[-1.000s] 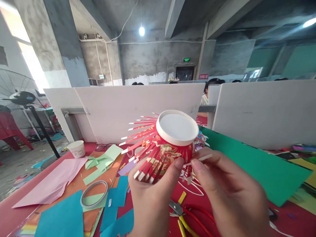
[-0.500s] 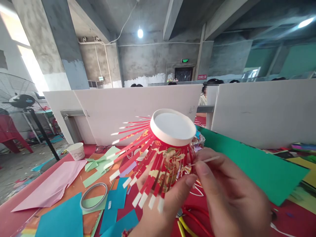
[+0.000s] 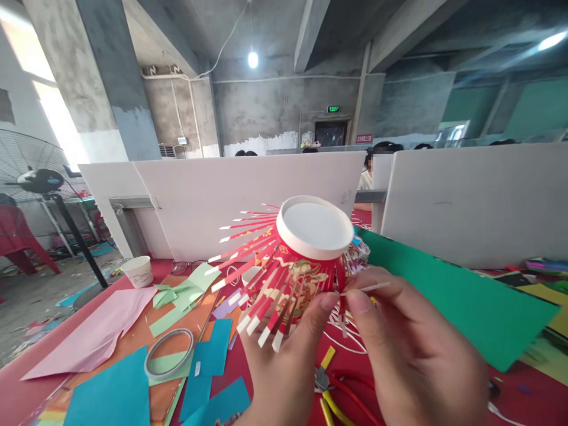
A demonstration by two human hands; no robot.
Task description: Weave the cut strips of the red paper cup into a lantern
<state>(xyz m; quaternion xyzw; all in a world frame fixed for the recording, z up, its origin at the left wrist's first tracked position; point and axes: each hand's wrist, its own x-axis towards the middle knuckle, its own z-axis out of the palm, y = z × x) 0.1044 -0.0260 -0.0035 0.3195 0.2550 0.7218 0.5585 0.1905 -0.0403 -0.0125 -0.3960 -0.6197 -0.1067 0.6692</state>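
Note:
An upside-down red paper cup (image 3: 306, 254) with gold print and a white base is held up in front of me. Its wall is slit into several thin strips that fan out to the left. My left hand (image 3: 288, 367) grips the cup from below, thumb pressed on the strips. My right hand (image 3: 412, 355) pinches one thin strip (image 3: 364, 288) at the cup's right side between thumb and forefinger.
On the red table (image 3: 18, 396) lie pink (image 3: 93, 331), blue (image 3: 110, 396) and green paper sheets (image 3: 457, 302), a tape ring (image 3: 169, 351), a white cup (image 3: 137, 271) and yellow-handled pliers (image 3: 326, 384). White partition boards (image 3: 239, 195) stand behind. A fan (image 3: 38, 177) stands at the left. Other people sit beyond the boards.
The cup has tipped and turned a little in my left hand, and the fanned strips have swung. My right hand has kept its pinch on the strip.

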